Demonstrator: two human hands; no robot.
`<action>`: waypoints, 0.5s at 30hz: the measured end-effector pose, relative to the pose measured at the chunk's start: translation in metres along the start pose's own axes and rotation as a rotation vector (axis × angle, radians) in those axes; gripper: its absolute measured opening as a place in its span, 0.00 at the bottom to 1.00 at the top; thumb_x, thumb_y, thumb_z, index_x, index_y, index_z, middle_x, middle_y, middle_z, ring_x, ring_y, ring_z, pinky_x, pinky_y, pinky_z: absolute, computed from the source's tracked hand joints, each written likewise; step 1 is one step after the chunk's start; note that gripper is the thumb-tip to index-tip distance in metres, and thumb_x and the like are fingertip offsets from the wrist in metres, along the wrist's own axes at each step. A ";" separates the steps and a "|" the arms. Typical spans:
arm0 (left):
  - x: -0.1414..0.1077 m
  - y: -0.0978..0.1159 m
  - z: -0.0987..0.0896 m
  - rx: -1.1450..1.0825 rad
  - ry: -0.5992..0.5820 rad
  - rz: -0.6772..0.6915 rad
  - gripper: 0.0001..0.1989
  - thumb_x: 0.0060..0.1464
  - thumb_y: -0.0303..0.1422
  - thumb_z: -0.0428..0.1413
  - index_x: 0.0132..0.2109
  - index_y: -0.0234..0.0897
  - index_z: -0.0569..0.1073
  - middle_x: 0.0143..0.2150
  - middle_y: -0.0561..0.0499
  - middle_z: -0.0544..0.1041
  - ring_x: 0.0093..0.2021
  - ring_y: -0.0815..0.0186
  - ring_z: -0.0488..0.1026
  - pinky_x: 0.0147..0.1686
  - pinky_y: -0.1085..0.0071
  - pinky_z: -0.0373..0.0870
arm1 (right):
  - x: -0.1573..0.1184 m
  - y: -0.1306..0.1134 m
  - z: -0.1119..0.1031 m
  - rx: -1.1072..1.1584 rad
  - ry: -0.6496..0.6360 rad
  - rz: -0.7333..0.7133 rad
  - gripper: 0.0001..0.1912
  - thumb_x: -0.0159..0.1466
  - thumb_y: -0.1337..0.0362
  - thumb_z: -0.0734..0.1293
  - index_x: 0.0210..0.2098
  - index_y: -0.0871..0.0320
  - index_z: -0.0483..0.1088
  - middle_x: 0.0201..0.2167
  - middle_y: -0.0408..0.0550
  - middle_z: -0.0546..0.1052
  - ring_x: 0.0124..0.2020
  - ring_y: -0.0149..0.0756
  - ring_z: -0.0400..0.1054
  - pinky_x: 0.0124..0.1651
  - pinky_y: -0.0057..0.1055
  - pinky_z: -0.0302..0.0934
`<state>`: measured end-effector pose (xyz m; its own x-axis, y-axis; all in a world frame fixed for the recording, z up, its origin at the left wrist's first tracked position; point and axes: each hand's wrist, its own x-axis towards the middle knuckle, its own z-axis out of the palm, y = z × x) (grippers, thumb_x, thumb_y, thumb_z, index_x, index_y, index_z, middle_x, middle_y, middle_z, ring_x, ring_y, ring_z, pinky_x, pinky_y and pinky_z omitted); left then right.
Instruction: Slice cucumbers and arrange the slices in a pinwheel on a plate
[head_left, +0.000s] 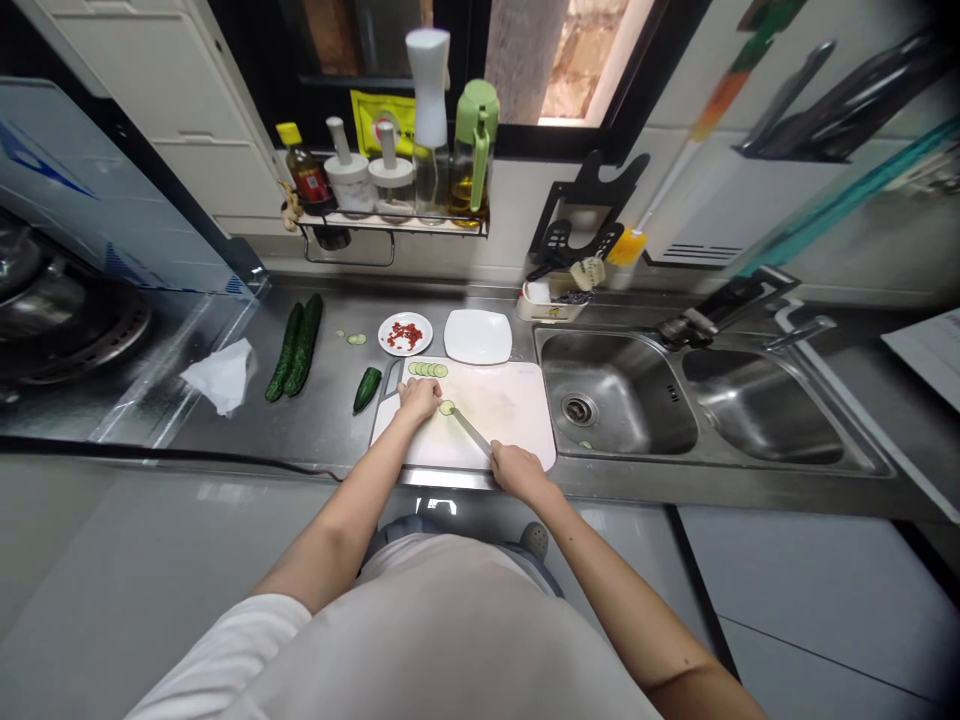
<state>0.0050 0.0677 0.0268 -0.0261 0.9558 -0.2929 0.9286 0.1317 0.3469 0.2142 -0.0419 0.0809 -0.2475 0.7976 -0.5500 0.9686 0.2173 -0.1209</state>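
Note:
My right hand (517, 470) is closed round the handle of a knife (472, 432), its blade slanting up and left over the white cutting board (517, 400). The blade's tip meets a round cucumber slice (447, 408). Just left of that slice, my left hand (420, 398) has its fingers bent together above the board; whether they pinch anything is too small to tell. A row of overlapping cucumber slices (427, 370) lies along the board's upper left edge. Beside the board on the left rests a cut piece of cucumber (367, 389).
Behind the board stand a plate of red pieces (405, 335) and a white square plate (478, 336). Two whole cucumbers (295, 346) and a crumpled tissue (221, 376) lie left. The sink (619, 390) adjoins the board's right; a bottle rack (394, 225) hangs behind.

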 end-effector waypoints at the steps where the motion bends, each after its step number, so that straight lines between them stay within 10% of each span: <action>1: 0.000 0.000 0.000 0.003 -0.002 -0.002 0.05 0.50 0.35 0.58 0.36 0.42 0.74 0.43 0.48 0.79 0.53 0.53 0.66 0.51 0.56 0.56 | 0.000 0.000 -0.001 0.002 -0.004 0.000 0.16 0.68 0.65 0.53 0.50 0.60 0.65 0.44 0.59 0.76 0.45 0.44 0.72 0.41 0.34 0.59; 15: 0.002 -0.002 0.003 -0.037 -0.012 -0.014 0.05 0.50 0.35 0.59 0.36 0.43 0.74 0.43 0.49 0.78 0.53 0.54 0.66 0.52 0.57 0.54 | 0.006 -0.003 -0.010 0.002 -0.033 -0.016 0.16 0.68 0.64 0.53 0.50 0.61 0.65 0.45 0.60 0.76 0.46 0.43 0.71 0.42 0.33 0.60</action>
<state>0.0040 0.0688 0.0227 -0.0342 0.9506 -0.3086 0.9140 0.1546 0.3751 0.2096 -0.0320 0.0866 -0.2620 0.7751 -0.5749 0.9646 0.2289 -0.1311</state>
